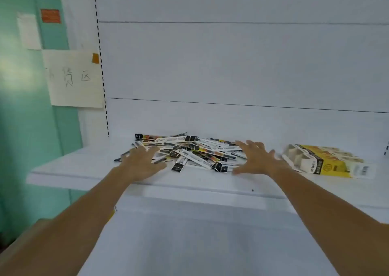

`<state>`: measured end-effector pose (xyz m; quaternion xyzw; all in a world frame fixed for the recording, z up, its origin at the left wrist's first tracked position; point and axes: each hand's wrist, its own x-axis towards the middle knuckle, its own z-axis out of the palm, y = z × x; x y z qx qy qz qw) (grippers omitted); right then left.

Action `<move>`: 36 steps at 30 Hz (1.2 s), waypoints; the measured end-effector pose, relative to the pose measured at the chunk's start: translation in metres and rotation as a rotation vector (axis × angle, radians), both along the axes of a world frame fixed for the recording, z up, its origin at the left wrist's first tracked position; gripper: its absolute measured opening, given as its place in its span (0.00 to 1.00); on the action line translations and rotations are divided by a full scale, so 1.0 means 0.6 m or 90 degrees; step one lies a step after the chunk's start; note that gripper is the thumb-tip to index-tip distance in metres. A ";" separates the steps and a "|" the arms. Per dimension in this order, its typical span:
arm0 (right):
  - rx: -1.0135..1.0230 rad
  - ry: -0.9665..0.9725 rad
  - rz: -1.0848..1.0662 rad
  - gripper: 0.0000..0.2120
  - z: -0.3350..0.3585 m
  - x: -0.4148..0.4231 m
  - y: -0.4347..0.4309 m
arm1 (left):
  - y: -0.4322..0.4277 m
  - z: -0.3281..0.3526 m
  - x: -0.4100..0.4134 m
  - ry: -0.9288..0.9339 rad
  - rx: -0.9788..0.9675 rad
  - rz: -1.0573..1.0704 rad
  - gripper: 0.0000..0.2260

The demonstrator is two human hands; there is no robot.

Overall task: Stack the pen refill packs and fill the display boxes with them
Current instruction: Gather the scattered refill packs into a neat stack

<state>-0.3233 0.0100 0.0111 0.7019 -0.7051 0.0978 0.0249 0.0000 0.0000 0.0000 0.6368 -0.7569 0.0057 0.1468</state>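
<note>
Shelf (84, 167): left hand (143, 162), right hand (255, 160) splayed, flanking packs (195, 152).

A white shelf (84, 171) juts from a white panelled back wall (231, 65). A slotted upright (100, 61) runs down the panel's left edge. At the left of the frame, a green wall (25, 139) carries a handwritten paper sheet (73, 80) held by orange tape (95, 58). A smaller white paper (29, 31) and an orange label (50, 15) hang above it.

Pen refill packs (195, 152): long, narrow white, black and yellow sleeves, heaped loose and crisscrossed in a low pile at the middle of the white shelf (80, 170). Display box (322, 162): yellow and white card, lying on its side right of the pile, apart from it, divided interior showing
</note>
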 end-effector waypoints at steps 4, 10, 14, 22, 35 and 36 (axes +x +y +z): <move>0.082 -0.118 -0.070 0.49 -0.044 0.027 -0.051 | -0.065 -0.028 0.046 0.002 0.096 0.050 0.32; 0.051 -0.216 -0.010 0.48 -0.059 0.082 -0.146 | -0.170 -0.052 0.018 0.046 0.089 -0.063 0.33; 0.004 -0.203 0.045 0.48 -0.063 0.126 -0.192 | -0.209 -0.059 -0.011 0.109 0.068 -0.141 0.29; -0.060 -0.250 0.102 0.39 -0.018 0.131 -0.189 | -0.244 -0.029 0.040 0.130 -0.070 -0.155 0.20; 0.062 -0.075 0.208 0.34 -0.010 0.186 -0.176 | -0.207 -0.020 -0.028 -0.111 -0.082 -0.332 0.33; 0.048 -0.067 0.223 0.32 -0.005 0.187 -0.172 | -0.205 -0.017 -0.029 -0.136 -0.117 -0.322 0.31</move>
